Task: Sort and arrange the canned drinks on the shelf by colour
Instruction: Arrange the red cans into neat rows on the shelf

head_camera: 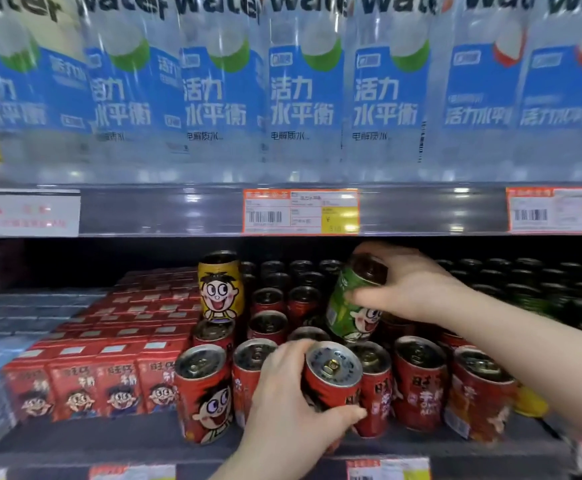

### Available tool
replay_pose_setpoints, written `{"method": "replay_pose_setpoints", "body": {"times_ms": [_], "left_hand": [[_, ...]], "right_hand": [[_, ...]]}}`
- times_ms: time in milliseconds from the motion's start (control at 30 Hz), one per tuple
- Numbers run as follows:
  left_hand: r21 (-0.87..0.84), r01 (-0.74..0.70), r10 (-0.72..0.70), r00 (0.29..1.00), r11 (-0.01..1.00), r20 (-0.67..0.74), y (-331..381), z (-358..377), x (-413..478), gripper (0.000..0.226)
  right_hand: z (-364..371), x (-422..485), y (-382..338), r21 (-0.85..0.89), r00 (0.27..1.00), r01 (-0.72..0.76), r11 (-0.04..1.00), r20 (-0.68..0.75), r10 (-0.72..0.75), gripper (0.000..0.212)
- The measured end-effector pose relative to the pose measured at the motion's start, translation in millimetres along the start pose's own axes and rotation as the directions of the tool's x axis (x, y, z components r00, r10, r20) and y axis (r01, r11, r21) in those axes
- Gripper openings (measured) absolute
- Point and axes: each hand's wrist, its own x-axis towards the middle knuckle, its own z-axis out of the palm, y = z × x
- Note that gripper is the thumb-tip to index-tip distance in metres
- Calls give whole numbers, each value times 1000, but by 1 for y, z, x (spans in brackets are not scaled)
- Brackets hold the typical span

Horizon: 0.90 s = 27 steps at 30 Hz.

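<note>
Green can [348, 306], tilted, is grasped by the right grip [403, 282]; the left grip [293, 396] clasps a red can [331, 375], seemingly lifted.

Bright and even across the upper half of the frame, with small white glints along the shelf rail [196, 209]. Deep shadow in the middle band, centre and right. Motion blur on the water bottles [303, 91] and down the left edge. Bent strongly toward the corners. Sharpest at lower centre, on the red cans [421, 386].
</note>
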Motion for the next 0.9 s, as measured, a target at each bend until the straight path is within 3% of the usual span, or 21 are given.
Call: {"method": "replay_pose_setpoints", "body": {"times_ms": [167,367,533,633,767,833,900], "left_hand": [[97,-8,5,1000,995,26,-3,1,2,97],[239,-41,31,999,970,45,2,8,0,87],[403,-181,175,983,897,53,3,14,1,81],[306,-178,164,984,935,73,2,10,5,82],[28,-239,240,966,971,-98,1,-16,7,60],[85,-258,271,928,962,-256,-5,-38,19,50],[170,-129,187,905,977,-381,-11,-65,41,56]], "right_hand": [[2,-13,0,25,998,41,999,-40,-40,60],[5,-15,-2,-14,998,35,999,-50,-35,70],[6,-23,-9,-34,996,66,997,-66,-68,63],[4,-29,-12,-41,996,61,997,-69,-64,71],[2,-39,-13,-29,996,34,999,-81,-37,75],[0,-45,-16,-41,996,24,999,-90,-28,76],[0,-52,-18,-63,995,7,998,-96,-13,75]]}}
